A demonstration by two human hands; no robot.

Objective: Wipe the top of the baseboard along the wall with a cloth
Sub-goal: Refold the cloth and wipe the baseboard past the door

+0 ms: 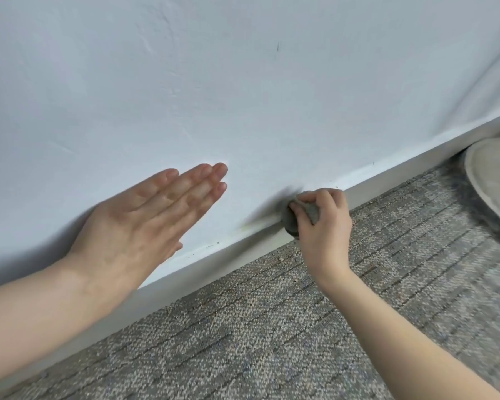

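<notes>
1. The cloth (299, 219) is a small grey wad, bunched into a rounded lump. It sits on the top edge of the baseboard (416, 168), pressed into the corner where the baseboard meets the wall (243, 82), a little right of the middle of the view.
2. The baseboard is a pale strip running from lower left to upper right. Dark specks (217, 243) dot its top edge to the left of the cloth.
3. There is one cloth, one baseboard and two hands.
4. The right hand (325, 226) grips the cloth, its fingers curled over the wad and clamped on it from above.
5. The left hand (139, 226) lies flat against the wall above the baseboard, well left of the cloth, with its fingers straight and close together.
6. Grey patterned carpet (272, 327) covers the floor below the baseboard.
7. A pale round object (497, 180) lies on the carpet at the right edge, close to the baseboard further along from the cloth.
8. A short dark mark (277, 47) shows high on the wall.
</notes>
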